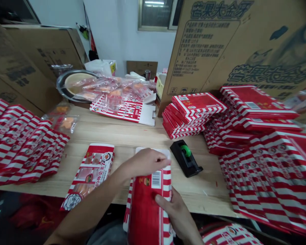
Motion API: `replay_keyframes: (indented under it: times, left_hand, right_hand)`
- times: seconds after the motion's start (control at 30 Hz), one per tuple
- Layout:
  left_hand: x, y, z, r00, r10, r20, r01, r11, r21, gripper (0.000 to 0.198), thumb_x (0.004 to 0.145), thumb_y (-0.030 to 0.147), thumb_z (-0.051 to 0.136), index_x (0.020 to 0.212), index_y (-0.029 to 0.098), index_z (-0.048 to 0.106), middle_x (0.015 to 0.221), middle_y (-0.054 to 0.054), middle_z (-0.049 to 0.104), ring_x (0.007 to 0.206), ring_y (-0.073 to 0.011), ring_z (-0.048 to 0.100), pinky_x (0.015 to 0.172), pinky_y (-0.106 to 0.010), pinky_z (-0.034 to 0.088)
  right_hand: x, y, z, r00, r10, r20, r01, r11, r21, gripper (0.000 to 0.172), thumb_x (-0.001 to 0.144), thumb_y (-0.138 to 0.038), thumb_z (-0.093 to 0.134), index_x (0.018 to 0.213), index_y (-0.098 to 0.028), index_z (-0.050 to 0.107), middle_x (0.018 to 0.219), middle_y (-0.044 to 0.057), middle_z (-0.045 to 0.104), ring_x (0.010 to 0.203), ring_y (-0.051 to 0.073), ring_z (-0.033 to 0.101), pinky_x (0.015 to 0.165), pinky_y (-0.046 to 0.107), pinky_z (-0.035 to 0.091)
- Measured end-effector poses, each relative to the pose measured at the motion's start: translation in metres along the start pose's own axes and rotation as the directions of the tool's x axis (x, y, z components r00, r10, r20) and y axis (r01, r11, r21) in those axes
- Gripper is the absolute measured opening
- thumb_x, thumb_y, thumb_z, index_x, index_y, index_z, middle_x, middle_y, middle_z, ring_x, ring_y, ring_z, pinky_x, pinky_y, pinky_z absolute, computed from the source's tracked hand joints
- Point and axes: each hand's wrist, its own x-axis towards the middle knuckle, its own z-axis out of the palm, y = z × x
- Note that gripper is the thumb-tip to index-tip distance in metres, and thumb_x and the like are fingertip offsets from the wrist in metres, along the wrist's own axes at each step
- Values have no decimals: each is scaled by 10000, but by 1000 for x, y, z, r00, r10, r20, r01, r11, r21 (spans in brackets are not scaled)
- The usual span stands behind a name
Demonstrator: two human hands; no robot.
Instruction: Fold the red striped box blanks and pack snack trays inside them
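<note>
Red box [145,212] gripped, left hand [145,163] above right hand [175,212].

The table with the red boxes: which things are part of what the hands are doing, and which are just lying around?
Part of the job:
the left hand and right hand, holding a red-and-white striped box

Probably just lying around, untouched:
black tape dispenser
stacked flat red boxes
clear packets of orange food
big cardboard cartons
</note>
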Motion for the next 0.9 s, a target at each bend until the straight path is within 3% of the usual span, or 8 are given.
replay_keyframes:
  times: [0.1, 0.2, 0.3, 0.4, 0.5, 0.6, 0.77, 0.9]
  left_hand:
    - [-25, -16, 11, 911, -44, -411, -37, 982, -187, 417, 787, 349, 548, 1183, 219, 527, 1105, -83, 627, 984, -218, 582, 847, -316, 433]
    - [-51, -34, 32, 956, -153, -250, -11, 834, -552, 744, 790, 338, 574, 1406, 247, 165, 1367, -106, 429, 1206, -222, 455, 959, -341, 403]
    - [-67, -45, 49, 947, -268, -179, 77, 725, -684, 729, 835, 352, 513, 1419, 264, 84, 1435, -74, 332, 1268, -206, 383, 1030, -338, 344]
    - [-74, -49, 53, 942, -302, -150, 113, 702, -704, 650, 857, 385, 466, 1412, 254, 156, 1409, -71, 381, 1244, -207, 417, 1022, -333, 358]
    - [-78, -55, 50, 961, -247, -126, 96, 722, -685, 571, 860, 378, 465, 1377, 245, 262, 1382, -68, 420, 1252, -193, 406, 1033, -312, 337]
    - [-79, -60, 46, 953, -246, -179, 75, 761, -644, 482, 845, 367, 493, 1298, 249, 377, 1307, -63, 496, 1195, -192, 460, 979, -290, 383]
    - [-71, -61, 37, 938, -266, -223, 117, 846, -520, 281, 861, 401, 432, 1037, 213, 545, 880, -23, 638, 747, -153, 587, 654, -225, 459]
    - [-67, -56, 28, 942, -206, -265, 99, 925, -368, 270, 884, 386, 382, 878, 184, 561, 736, 8, 590, 664, -125, 529, 619, -204, 412]
  right_hand:
    - [5, 5, -13, 991, -47, -128, 47, 999, 2, 504, 549, -414, 764, 962, -171, 610, 934, 107, 717, 863, 319, 662, 778, 464, 505]
    - [16, 17, -25, 950, -130, -284, 95, 986, -135, 487, 528, -421, 768, 919, -180, 606, 860, 92, 725, 792, 316, 669, 731, 451, 522]
    - [25, 27, -30, 883, -283, -375, 161, 933, -323, 595, 558, -411, 750, 1074, -195, 549, 910, 85, 713, 837, 307, 658, 768, 431, 521]
    - [28, 27, -35, 825, -453, -337, 304, 859, -411, 775, 672, -464, 645, 1338, -243, 317, 1165, 82, 620, 1030, 290, 596, 865, 428, 486]
    - [29, 18, -42, 812, -506, -290, 321, 803, -502, 544, 759, -493, 540, 1241, -250, 478, 1275, 65, 542, 1195, 285, 469, 972, 428, 405]
    - [30, 7, -45, 823, -496, -277, 295, 790, -537, 384, 770, -516, 518, 993, -231, 644, 1153, 71, 626, 1138, 303, 512, 966, 427, 405]
    - [34, -10, -36, 846, -468, -254, 279, 796, -536, 397, 733, -562, 542, 799, -200, 691, 910, 86, 702, 894, 290, 622, 809, 387, 491]
    - [33, -25, -29, 879, -445, -173, 351, 847, -400, 464, 771, -496, 553, 1181, -280, 546, 1198, 48, 607, 1076, 237, 560, 852, 348, 470]
